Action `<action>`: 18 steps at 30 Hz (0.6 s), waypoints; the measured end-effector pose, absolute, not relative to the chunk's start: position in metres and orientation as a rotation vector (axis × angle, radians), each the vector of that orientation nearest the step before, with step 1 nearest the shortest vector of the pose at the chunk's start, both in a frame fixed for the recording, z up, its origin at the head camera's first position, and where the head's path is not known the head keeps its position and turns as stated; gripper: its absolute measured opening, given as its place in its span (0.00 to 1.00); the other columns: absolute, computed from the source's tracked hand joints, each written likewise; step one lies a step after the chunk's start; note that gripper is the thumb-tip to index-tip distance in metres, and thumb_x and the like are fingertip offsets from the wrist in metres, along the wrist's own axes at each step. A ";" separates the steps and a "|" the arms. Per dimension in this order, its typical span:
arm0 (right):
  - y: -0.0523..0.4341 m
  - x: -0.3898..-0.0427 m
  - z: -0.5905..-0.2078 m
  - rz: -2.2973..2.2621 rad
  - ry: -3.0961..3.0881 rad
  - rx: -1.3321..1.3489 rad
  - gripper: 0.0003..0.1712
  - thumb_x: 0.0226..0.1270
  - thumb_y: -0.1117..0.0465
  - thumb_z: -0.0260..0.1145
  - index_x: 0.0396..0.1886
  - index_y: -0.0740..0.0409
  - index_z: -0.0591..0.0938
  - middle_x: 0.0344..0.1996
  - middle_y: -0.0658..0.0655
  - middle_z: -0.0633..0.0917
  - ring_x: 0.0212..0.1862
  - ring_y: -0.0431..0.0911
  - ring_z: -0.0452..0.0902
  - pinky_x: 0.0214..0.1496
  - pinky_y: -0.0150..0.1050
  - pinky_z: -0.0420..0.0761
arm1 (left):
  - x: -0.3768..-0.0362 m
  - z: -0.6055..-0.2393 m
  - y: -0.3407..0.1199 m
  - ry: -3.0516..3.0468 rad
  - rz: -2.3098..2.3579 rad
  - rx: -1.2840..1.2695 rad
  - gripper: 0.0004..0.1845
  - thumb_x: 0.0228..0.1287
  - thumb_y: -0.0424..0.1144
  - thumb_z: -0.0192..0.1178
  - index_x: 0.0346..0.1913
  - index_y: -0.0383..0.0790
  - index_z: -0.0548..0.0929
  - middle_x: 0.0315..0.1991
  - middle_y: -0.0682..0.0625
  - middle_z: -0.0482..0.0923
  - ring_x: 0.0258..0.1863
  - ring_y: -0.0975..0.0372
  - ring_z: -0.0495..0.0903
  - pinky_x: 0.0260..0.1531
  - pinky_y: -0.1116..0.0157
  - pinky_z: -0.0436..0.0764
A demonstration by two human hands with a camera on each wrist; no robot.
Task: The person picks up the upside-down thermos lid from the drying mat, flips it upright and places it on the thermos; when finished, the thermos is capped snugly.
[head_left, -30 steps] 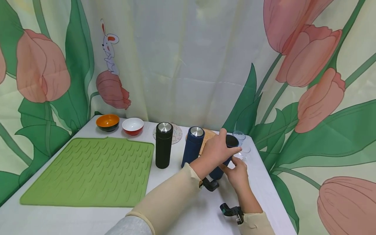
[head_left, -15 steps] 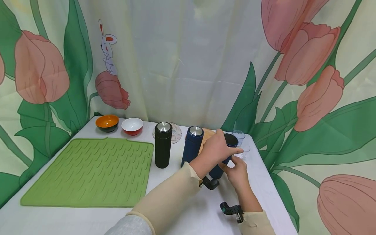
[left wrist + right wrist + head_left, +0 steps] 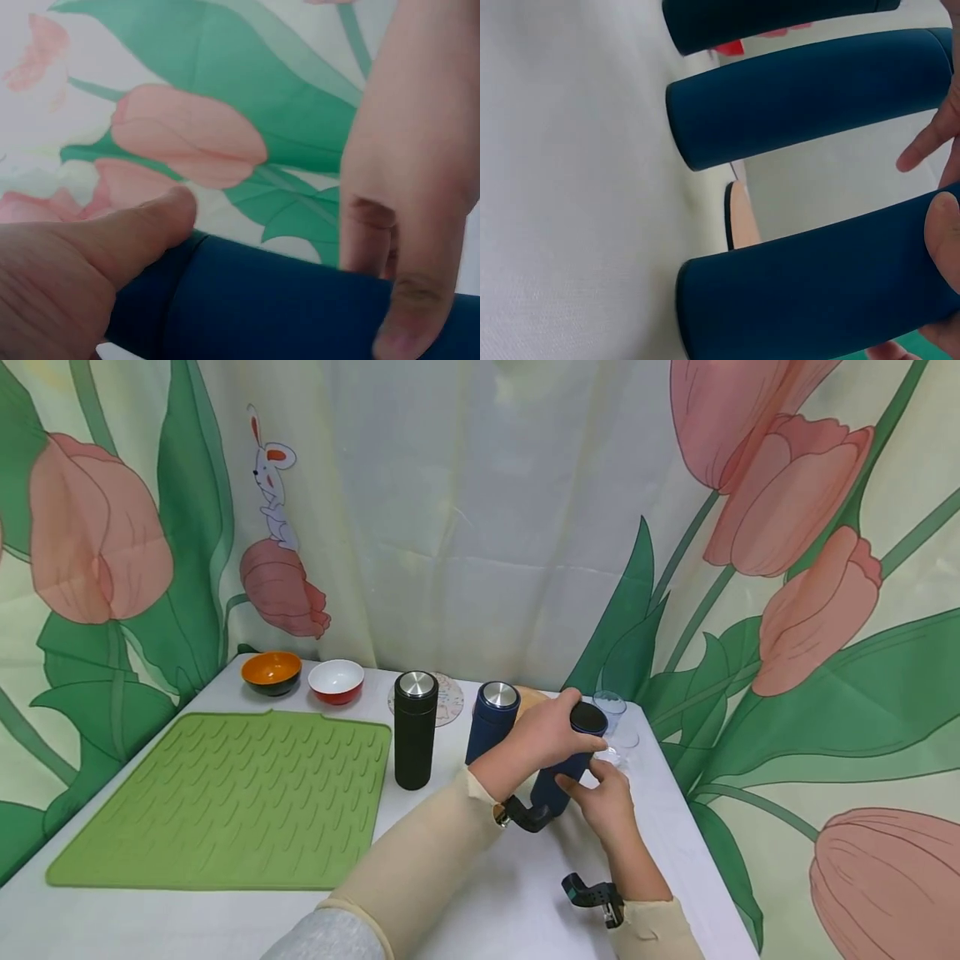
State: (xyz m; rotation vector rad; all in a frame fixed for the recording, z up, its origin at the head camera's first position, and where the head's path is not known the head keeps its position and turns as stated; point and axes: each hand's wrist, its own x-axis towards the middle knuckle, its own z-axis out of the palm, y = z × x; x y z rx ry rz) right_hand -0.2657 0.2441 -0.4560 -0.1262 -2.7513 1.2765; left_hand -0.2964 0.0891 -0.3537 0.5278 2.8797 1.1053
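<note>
Blue flask (image 3: pixel 564 760) with a dark lid leans tilted at the right of a white table (image 3: pixel 480 877), its base on the tabletop. From the head camera, the left hand (image 3: pixel 543 735) wraps its fingers round the upper part of that flask, gripping it, and the right hand (image 3: pixel 603 797) touches its lower side with fingers bent; whether they truly clasp it I cannot tell. Just to the left stands a second blue flask (image 3: pixel 491 722) with a steel cap, and further left a black flask (image 3: pixel 415 739), both upright. A green ribbed mat (image 3: pixel 217 797) covers the left half of the table. An orange bowl (image 3: pixel 272 670) and a white bowl (image 3: pixel 336 680) sit at the far edge, and a clear cup (image 3: pixel 611 706) stands behind the hands. Curtains printed with pink tulips, green leaves and a small rabbit close off the room on all sides. No writing or brand can be read anywhere.

The left wrist camera shows the thumb (image 3: pixel 127 240) and a finger (image 3: pixel 409 217) curled over the dark blue body (image 3: pixel 285 307), tulip cloth behind.

The right wrist camera shows fingertips (image 3: pixel 941 240) against the nearest blue barrel (image 3: pixel 810 300), its bottom on white cloth (image 3: pixel 570 187), with the other flasks beyond.
</note>
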 end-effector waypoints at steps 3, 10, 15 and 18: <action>0.245 -0.267 -0.454 1.268 -2.767 -0.125 0.38 0.69 0.45 0.75 0.76 0.48 0.76 0.78 0.66 0.71 0.82 0.67 0.54 0.76 0.75 0.62 | -0.300 -0.351 0.086 2.864 1.091 0.563 0.46 0.63 0.64 0.73 0.79 0.52 0.67 0.63 0.49 0.84 0.51 0.59 0.86 0.44 0.62 0.86; 0.246 -0.269 -0.455 1.290 -2.771 -0.148 0.42 0.70 0.45 0.74 0.78 0.54 0.74 0.79 0.68 0.70 0.82 0.68 0.55 0.78 0.73 0.62 | -0.290 -0.362 0.083 2.811 1.209 0.514 0.46 0.67 0.59 0.72 0.82 0.49 0.63 0.69 0.48 0.81 0.62 0.56 0.85 0.56 0.57 0.87; 0.244 -0.268 -0.457 1.299 -2.791 -0.154 0.45 0.71 0.43 0.73 0.80 0.58 0.70 0.78 0.71 0.69 0.82 0.69 0.57 0.78 0.73 0.61 | -0.259 -0.383 0.048 2.803 1.071 0.648 0.39 0.73 0.57 0.67 0.81 0.50 0.67 0.71 0.51 0.81 0.69 0.58 0.81 0.65 0.52 0.82; 0.243 -0.255 -0.453 1.065 -2.947 -0.188 0.45 0.72 0.41 0.71 0.79 0.60 0.71 0.74 0.72 0.73 0.78 0.72 0.61 0.74 0.77 0.60 | -0.238 -0.399 0.011 2.824 0.907 0.896 0.31 0.76 0.58 0.63 0.76 0.53 0.76 0.67 0.56 0.83 0.67 0.61 0.82 0.65 0.55 0.82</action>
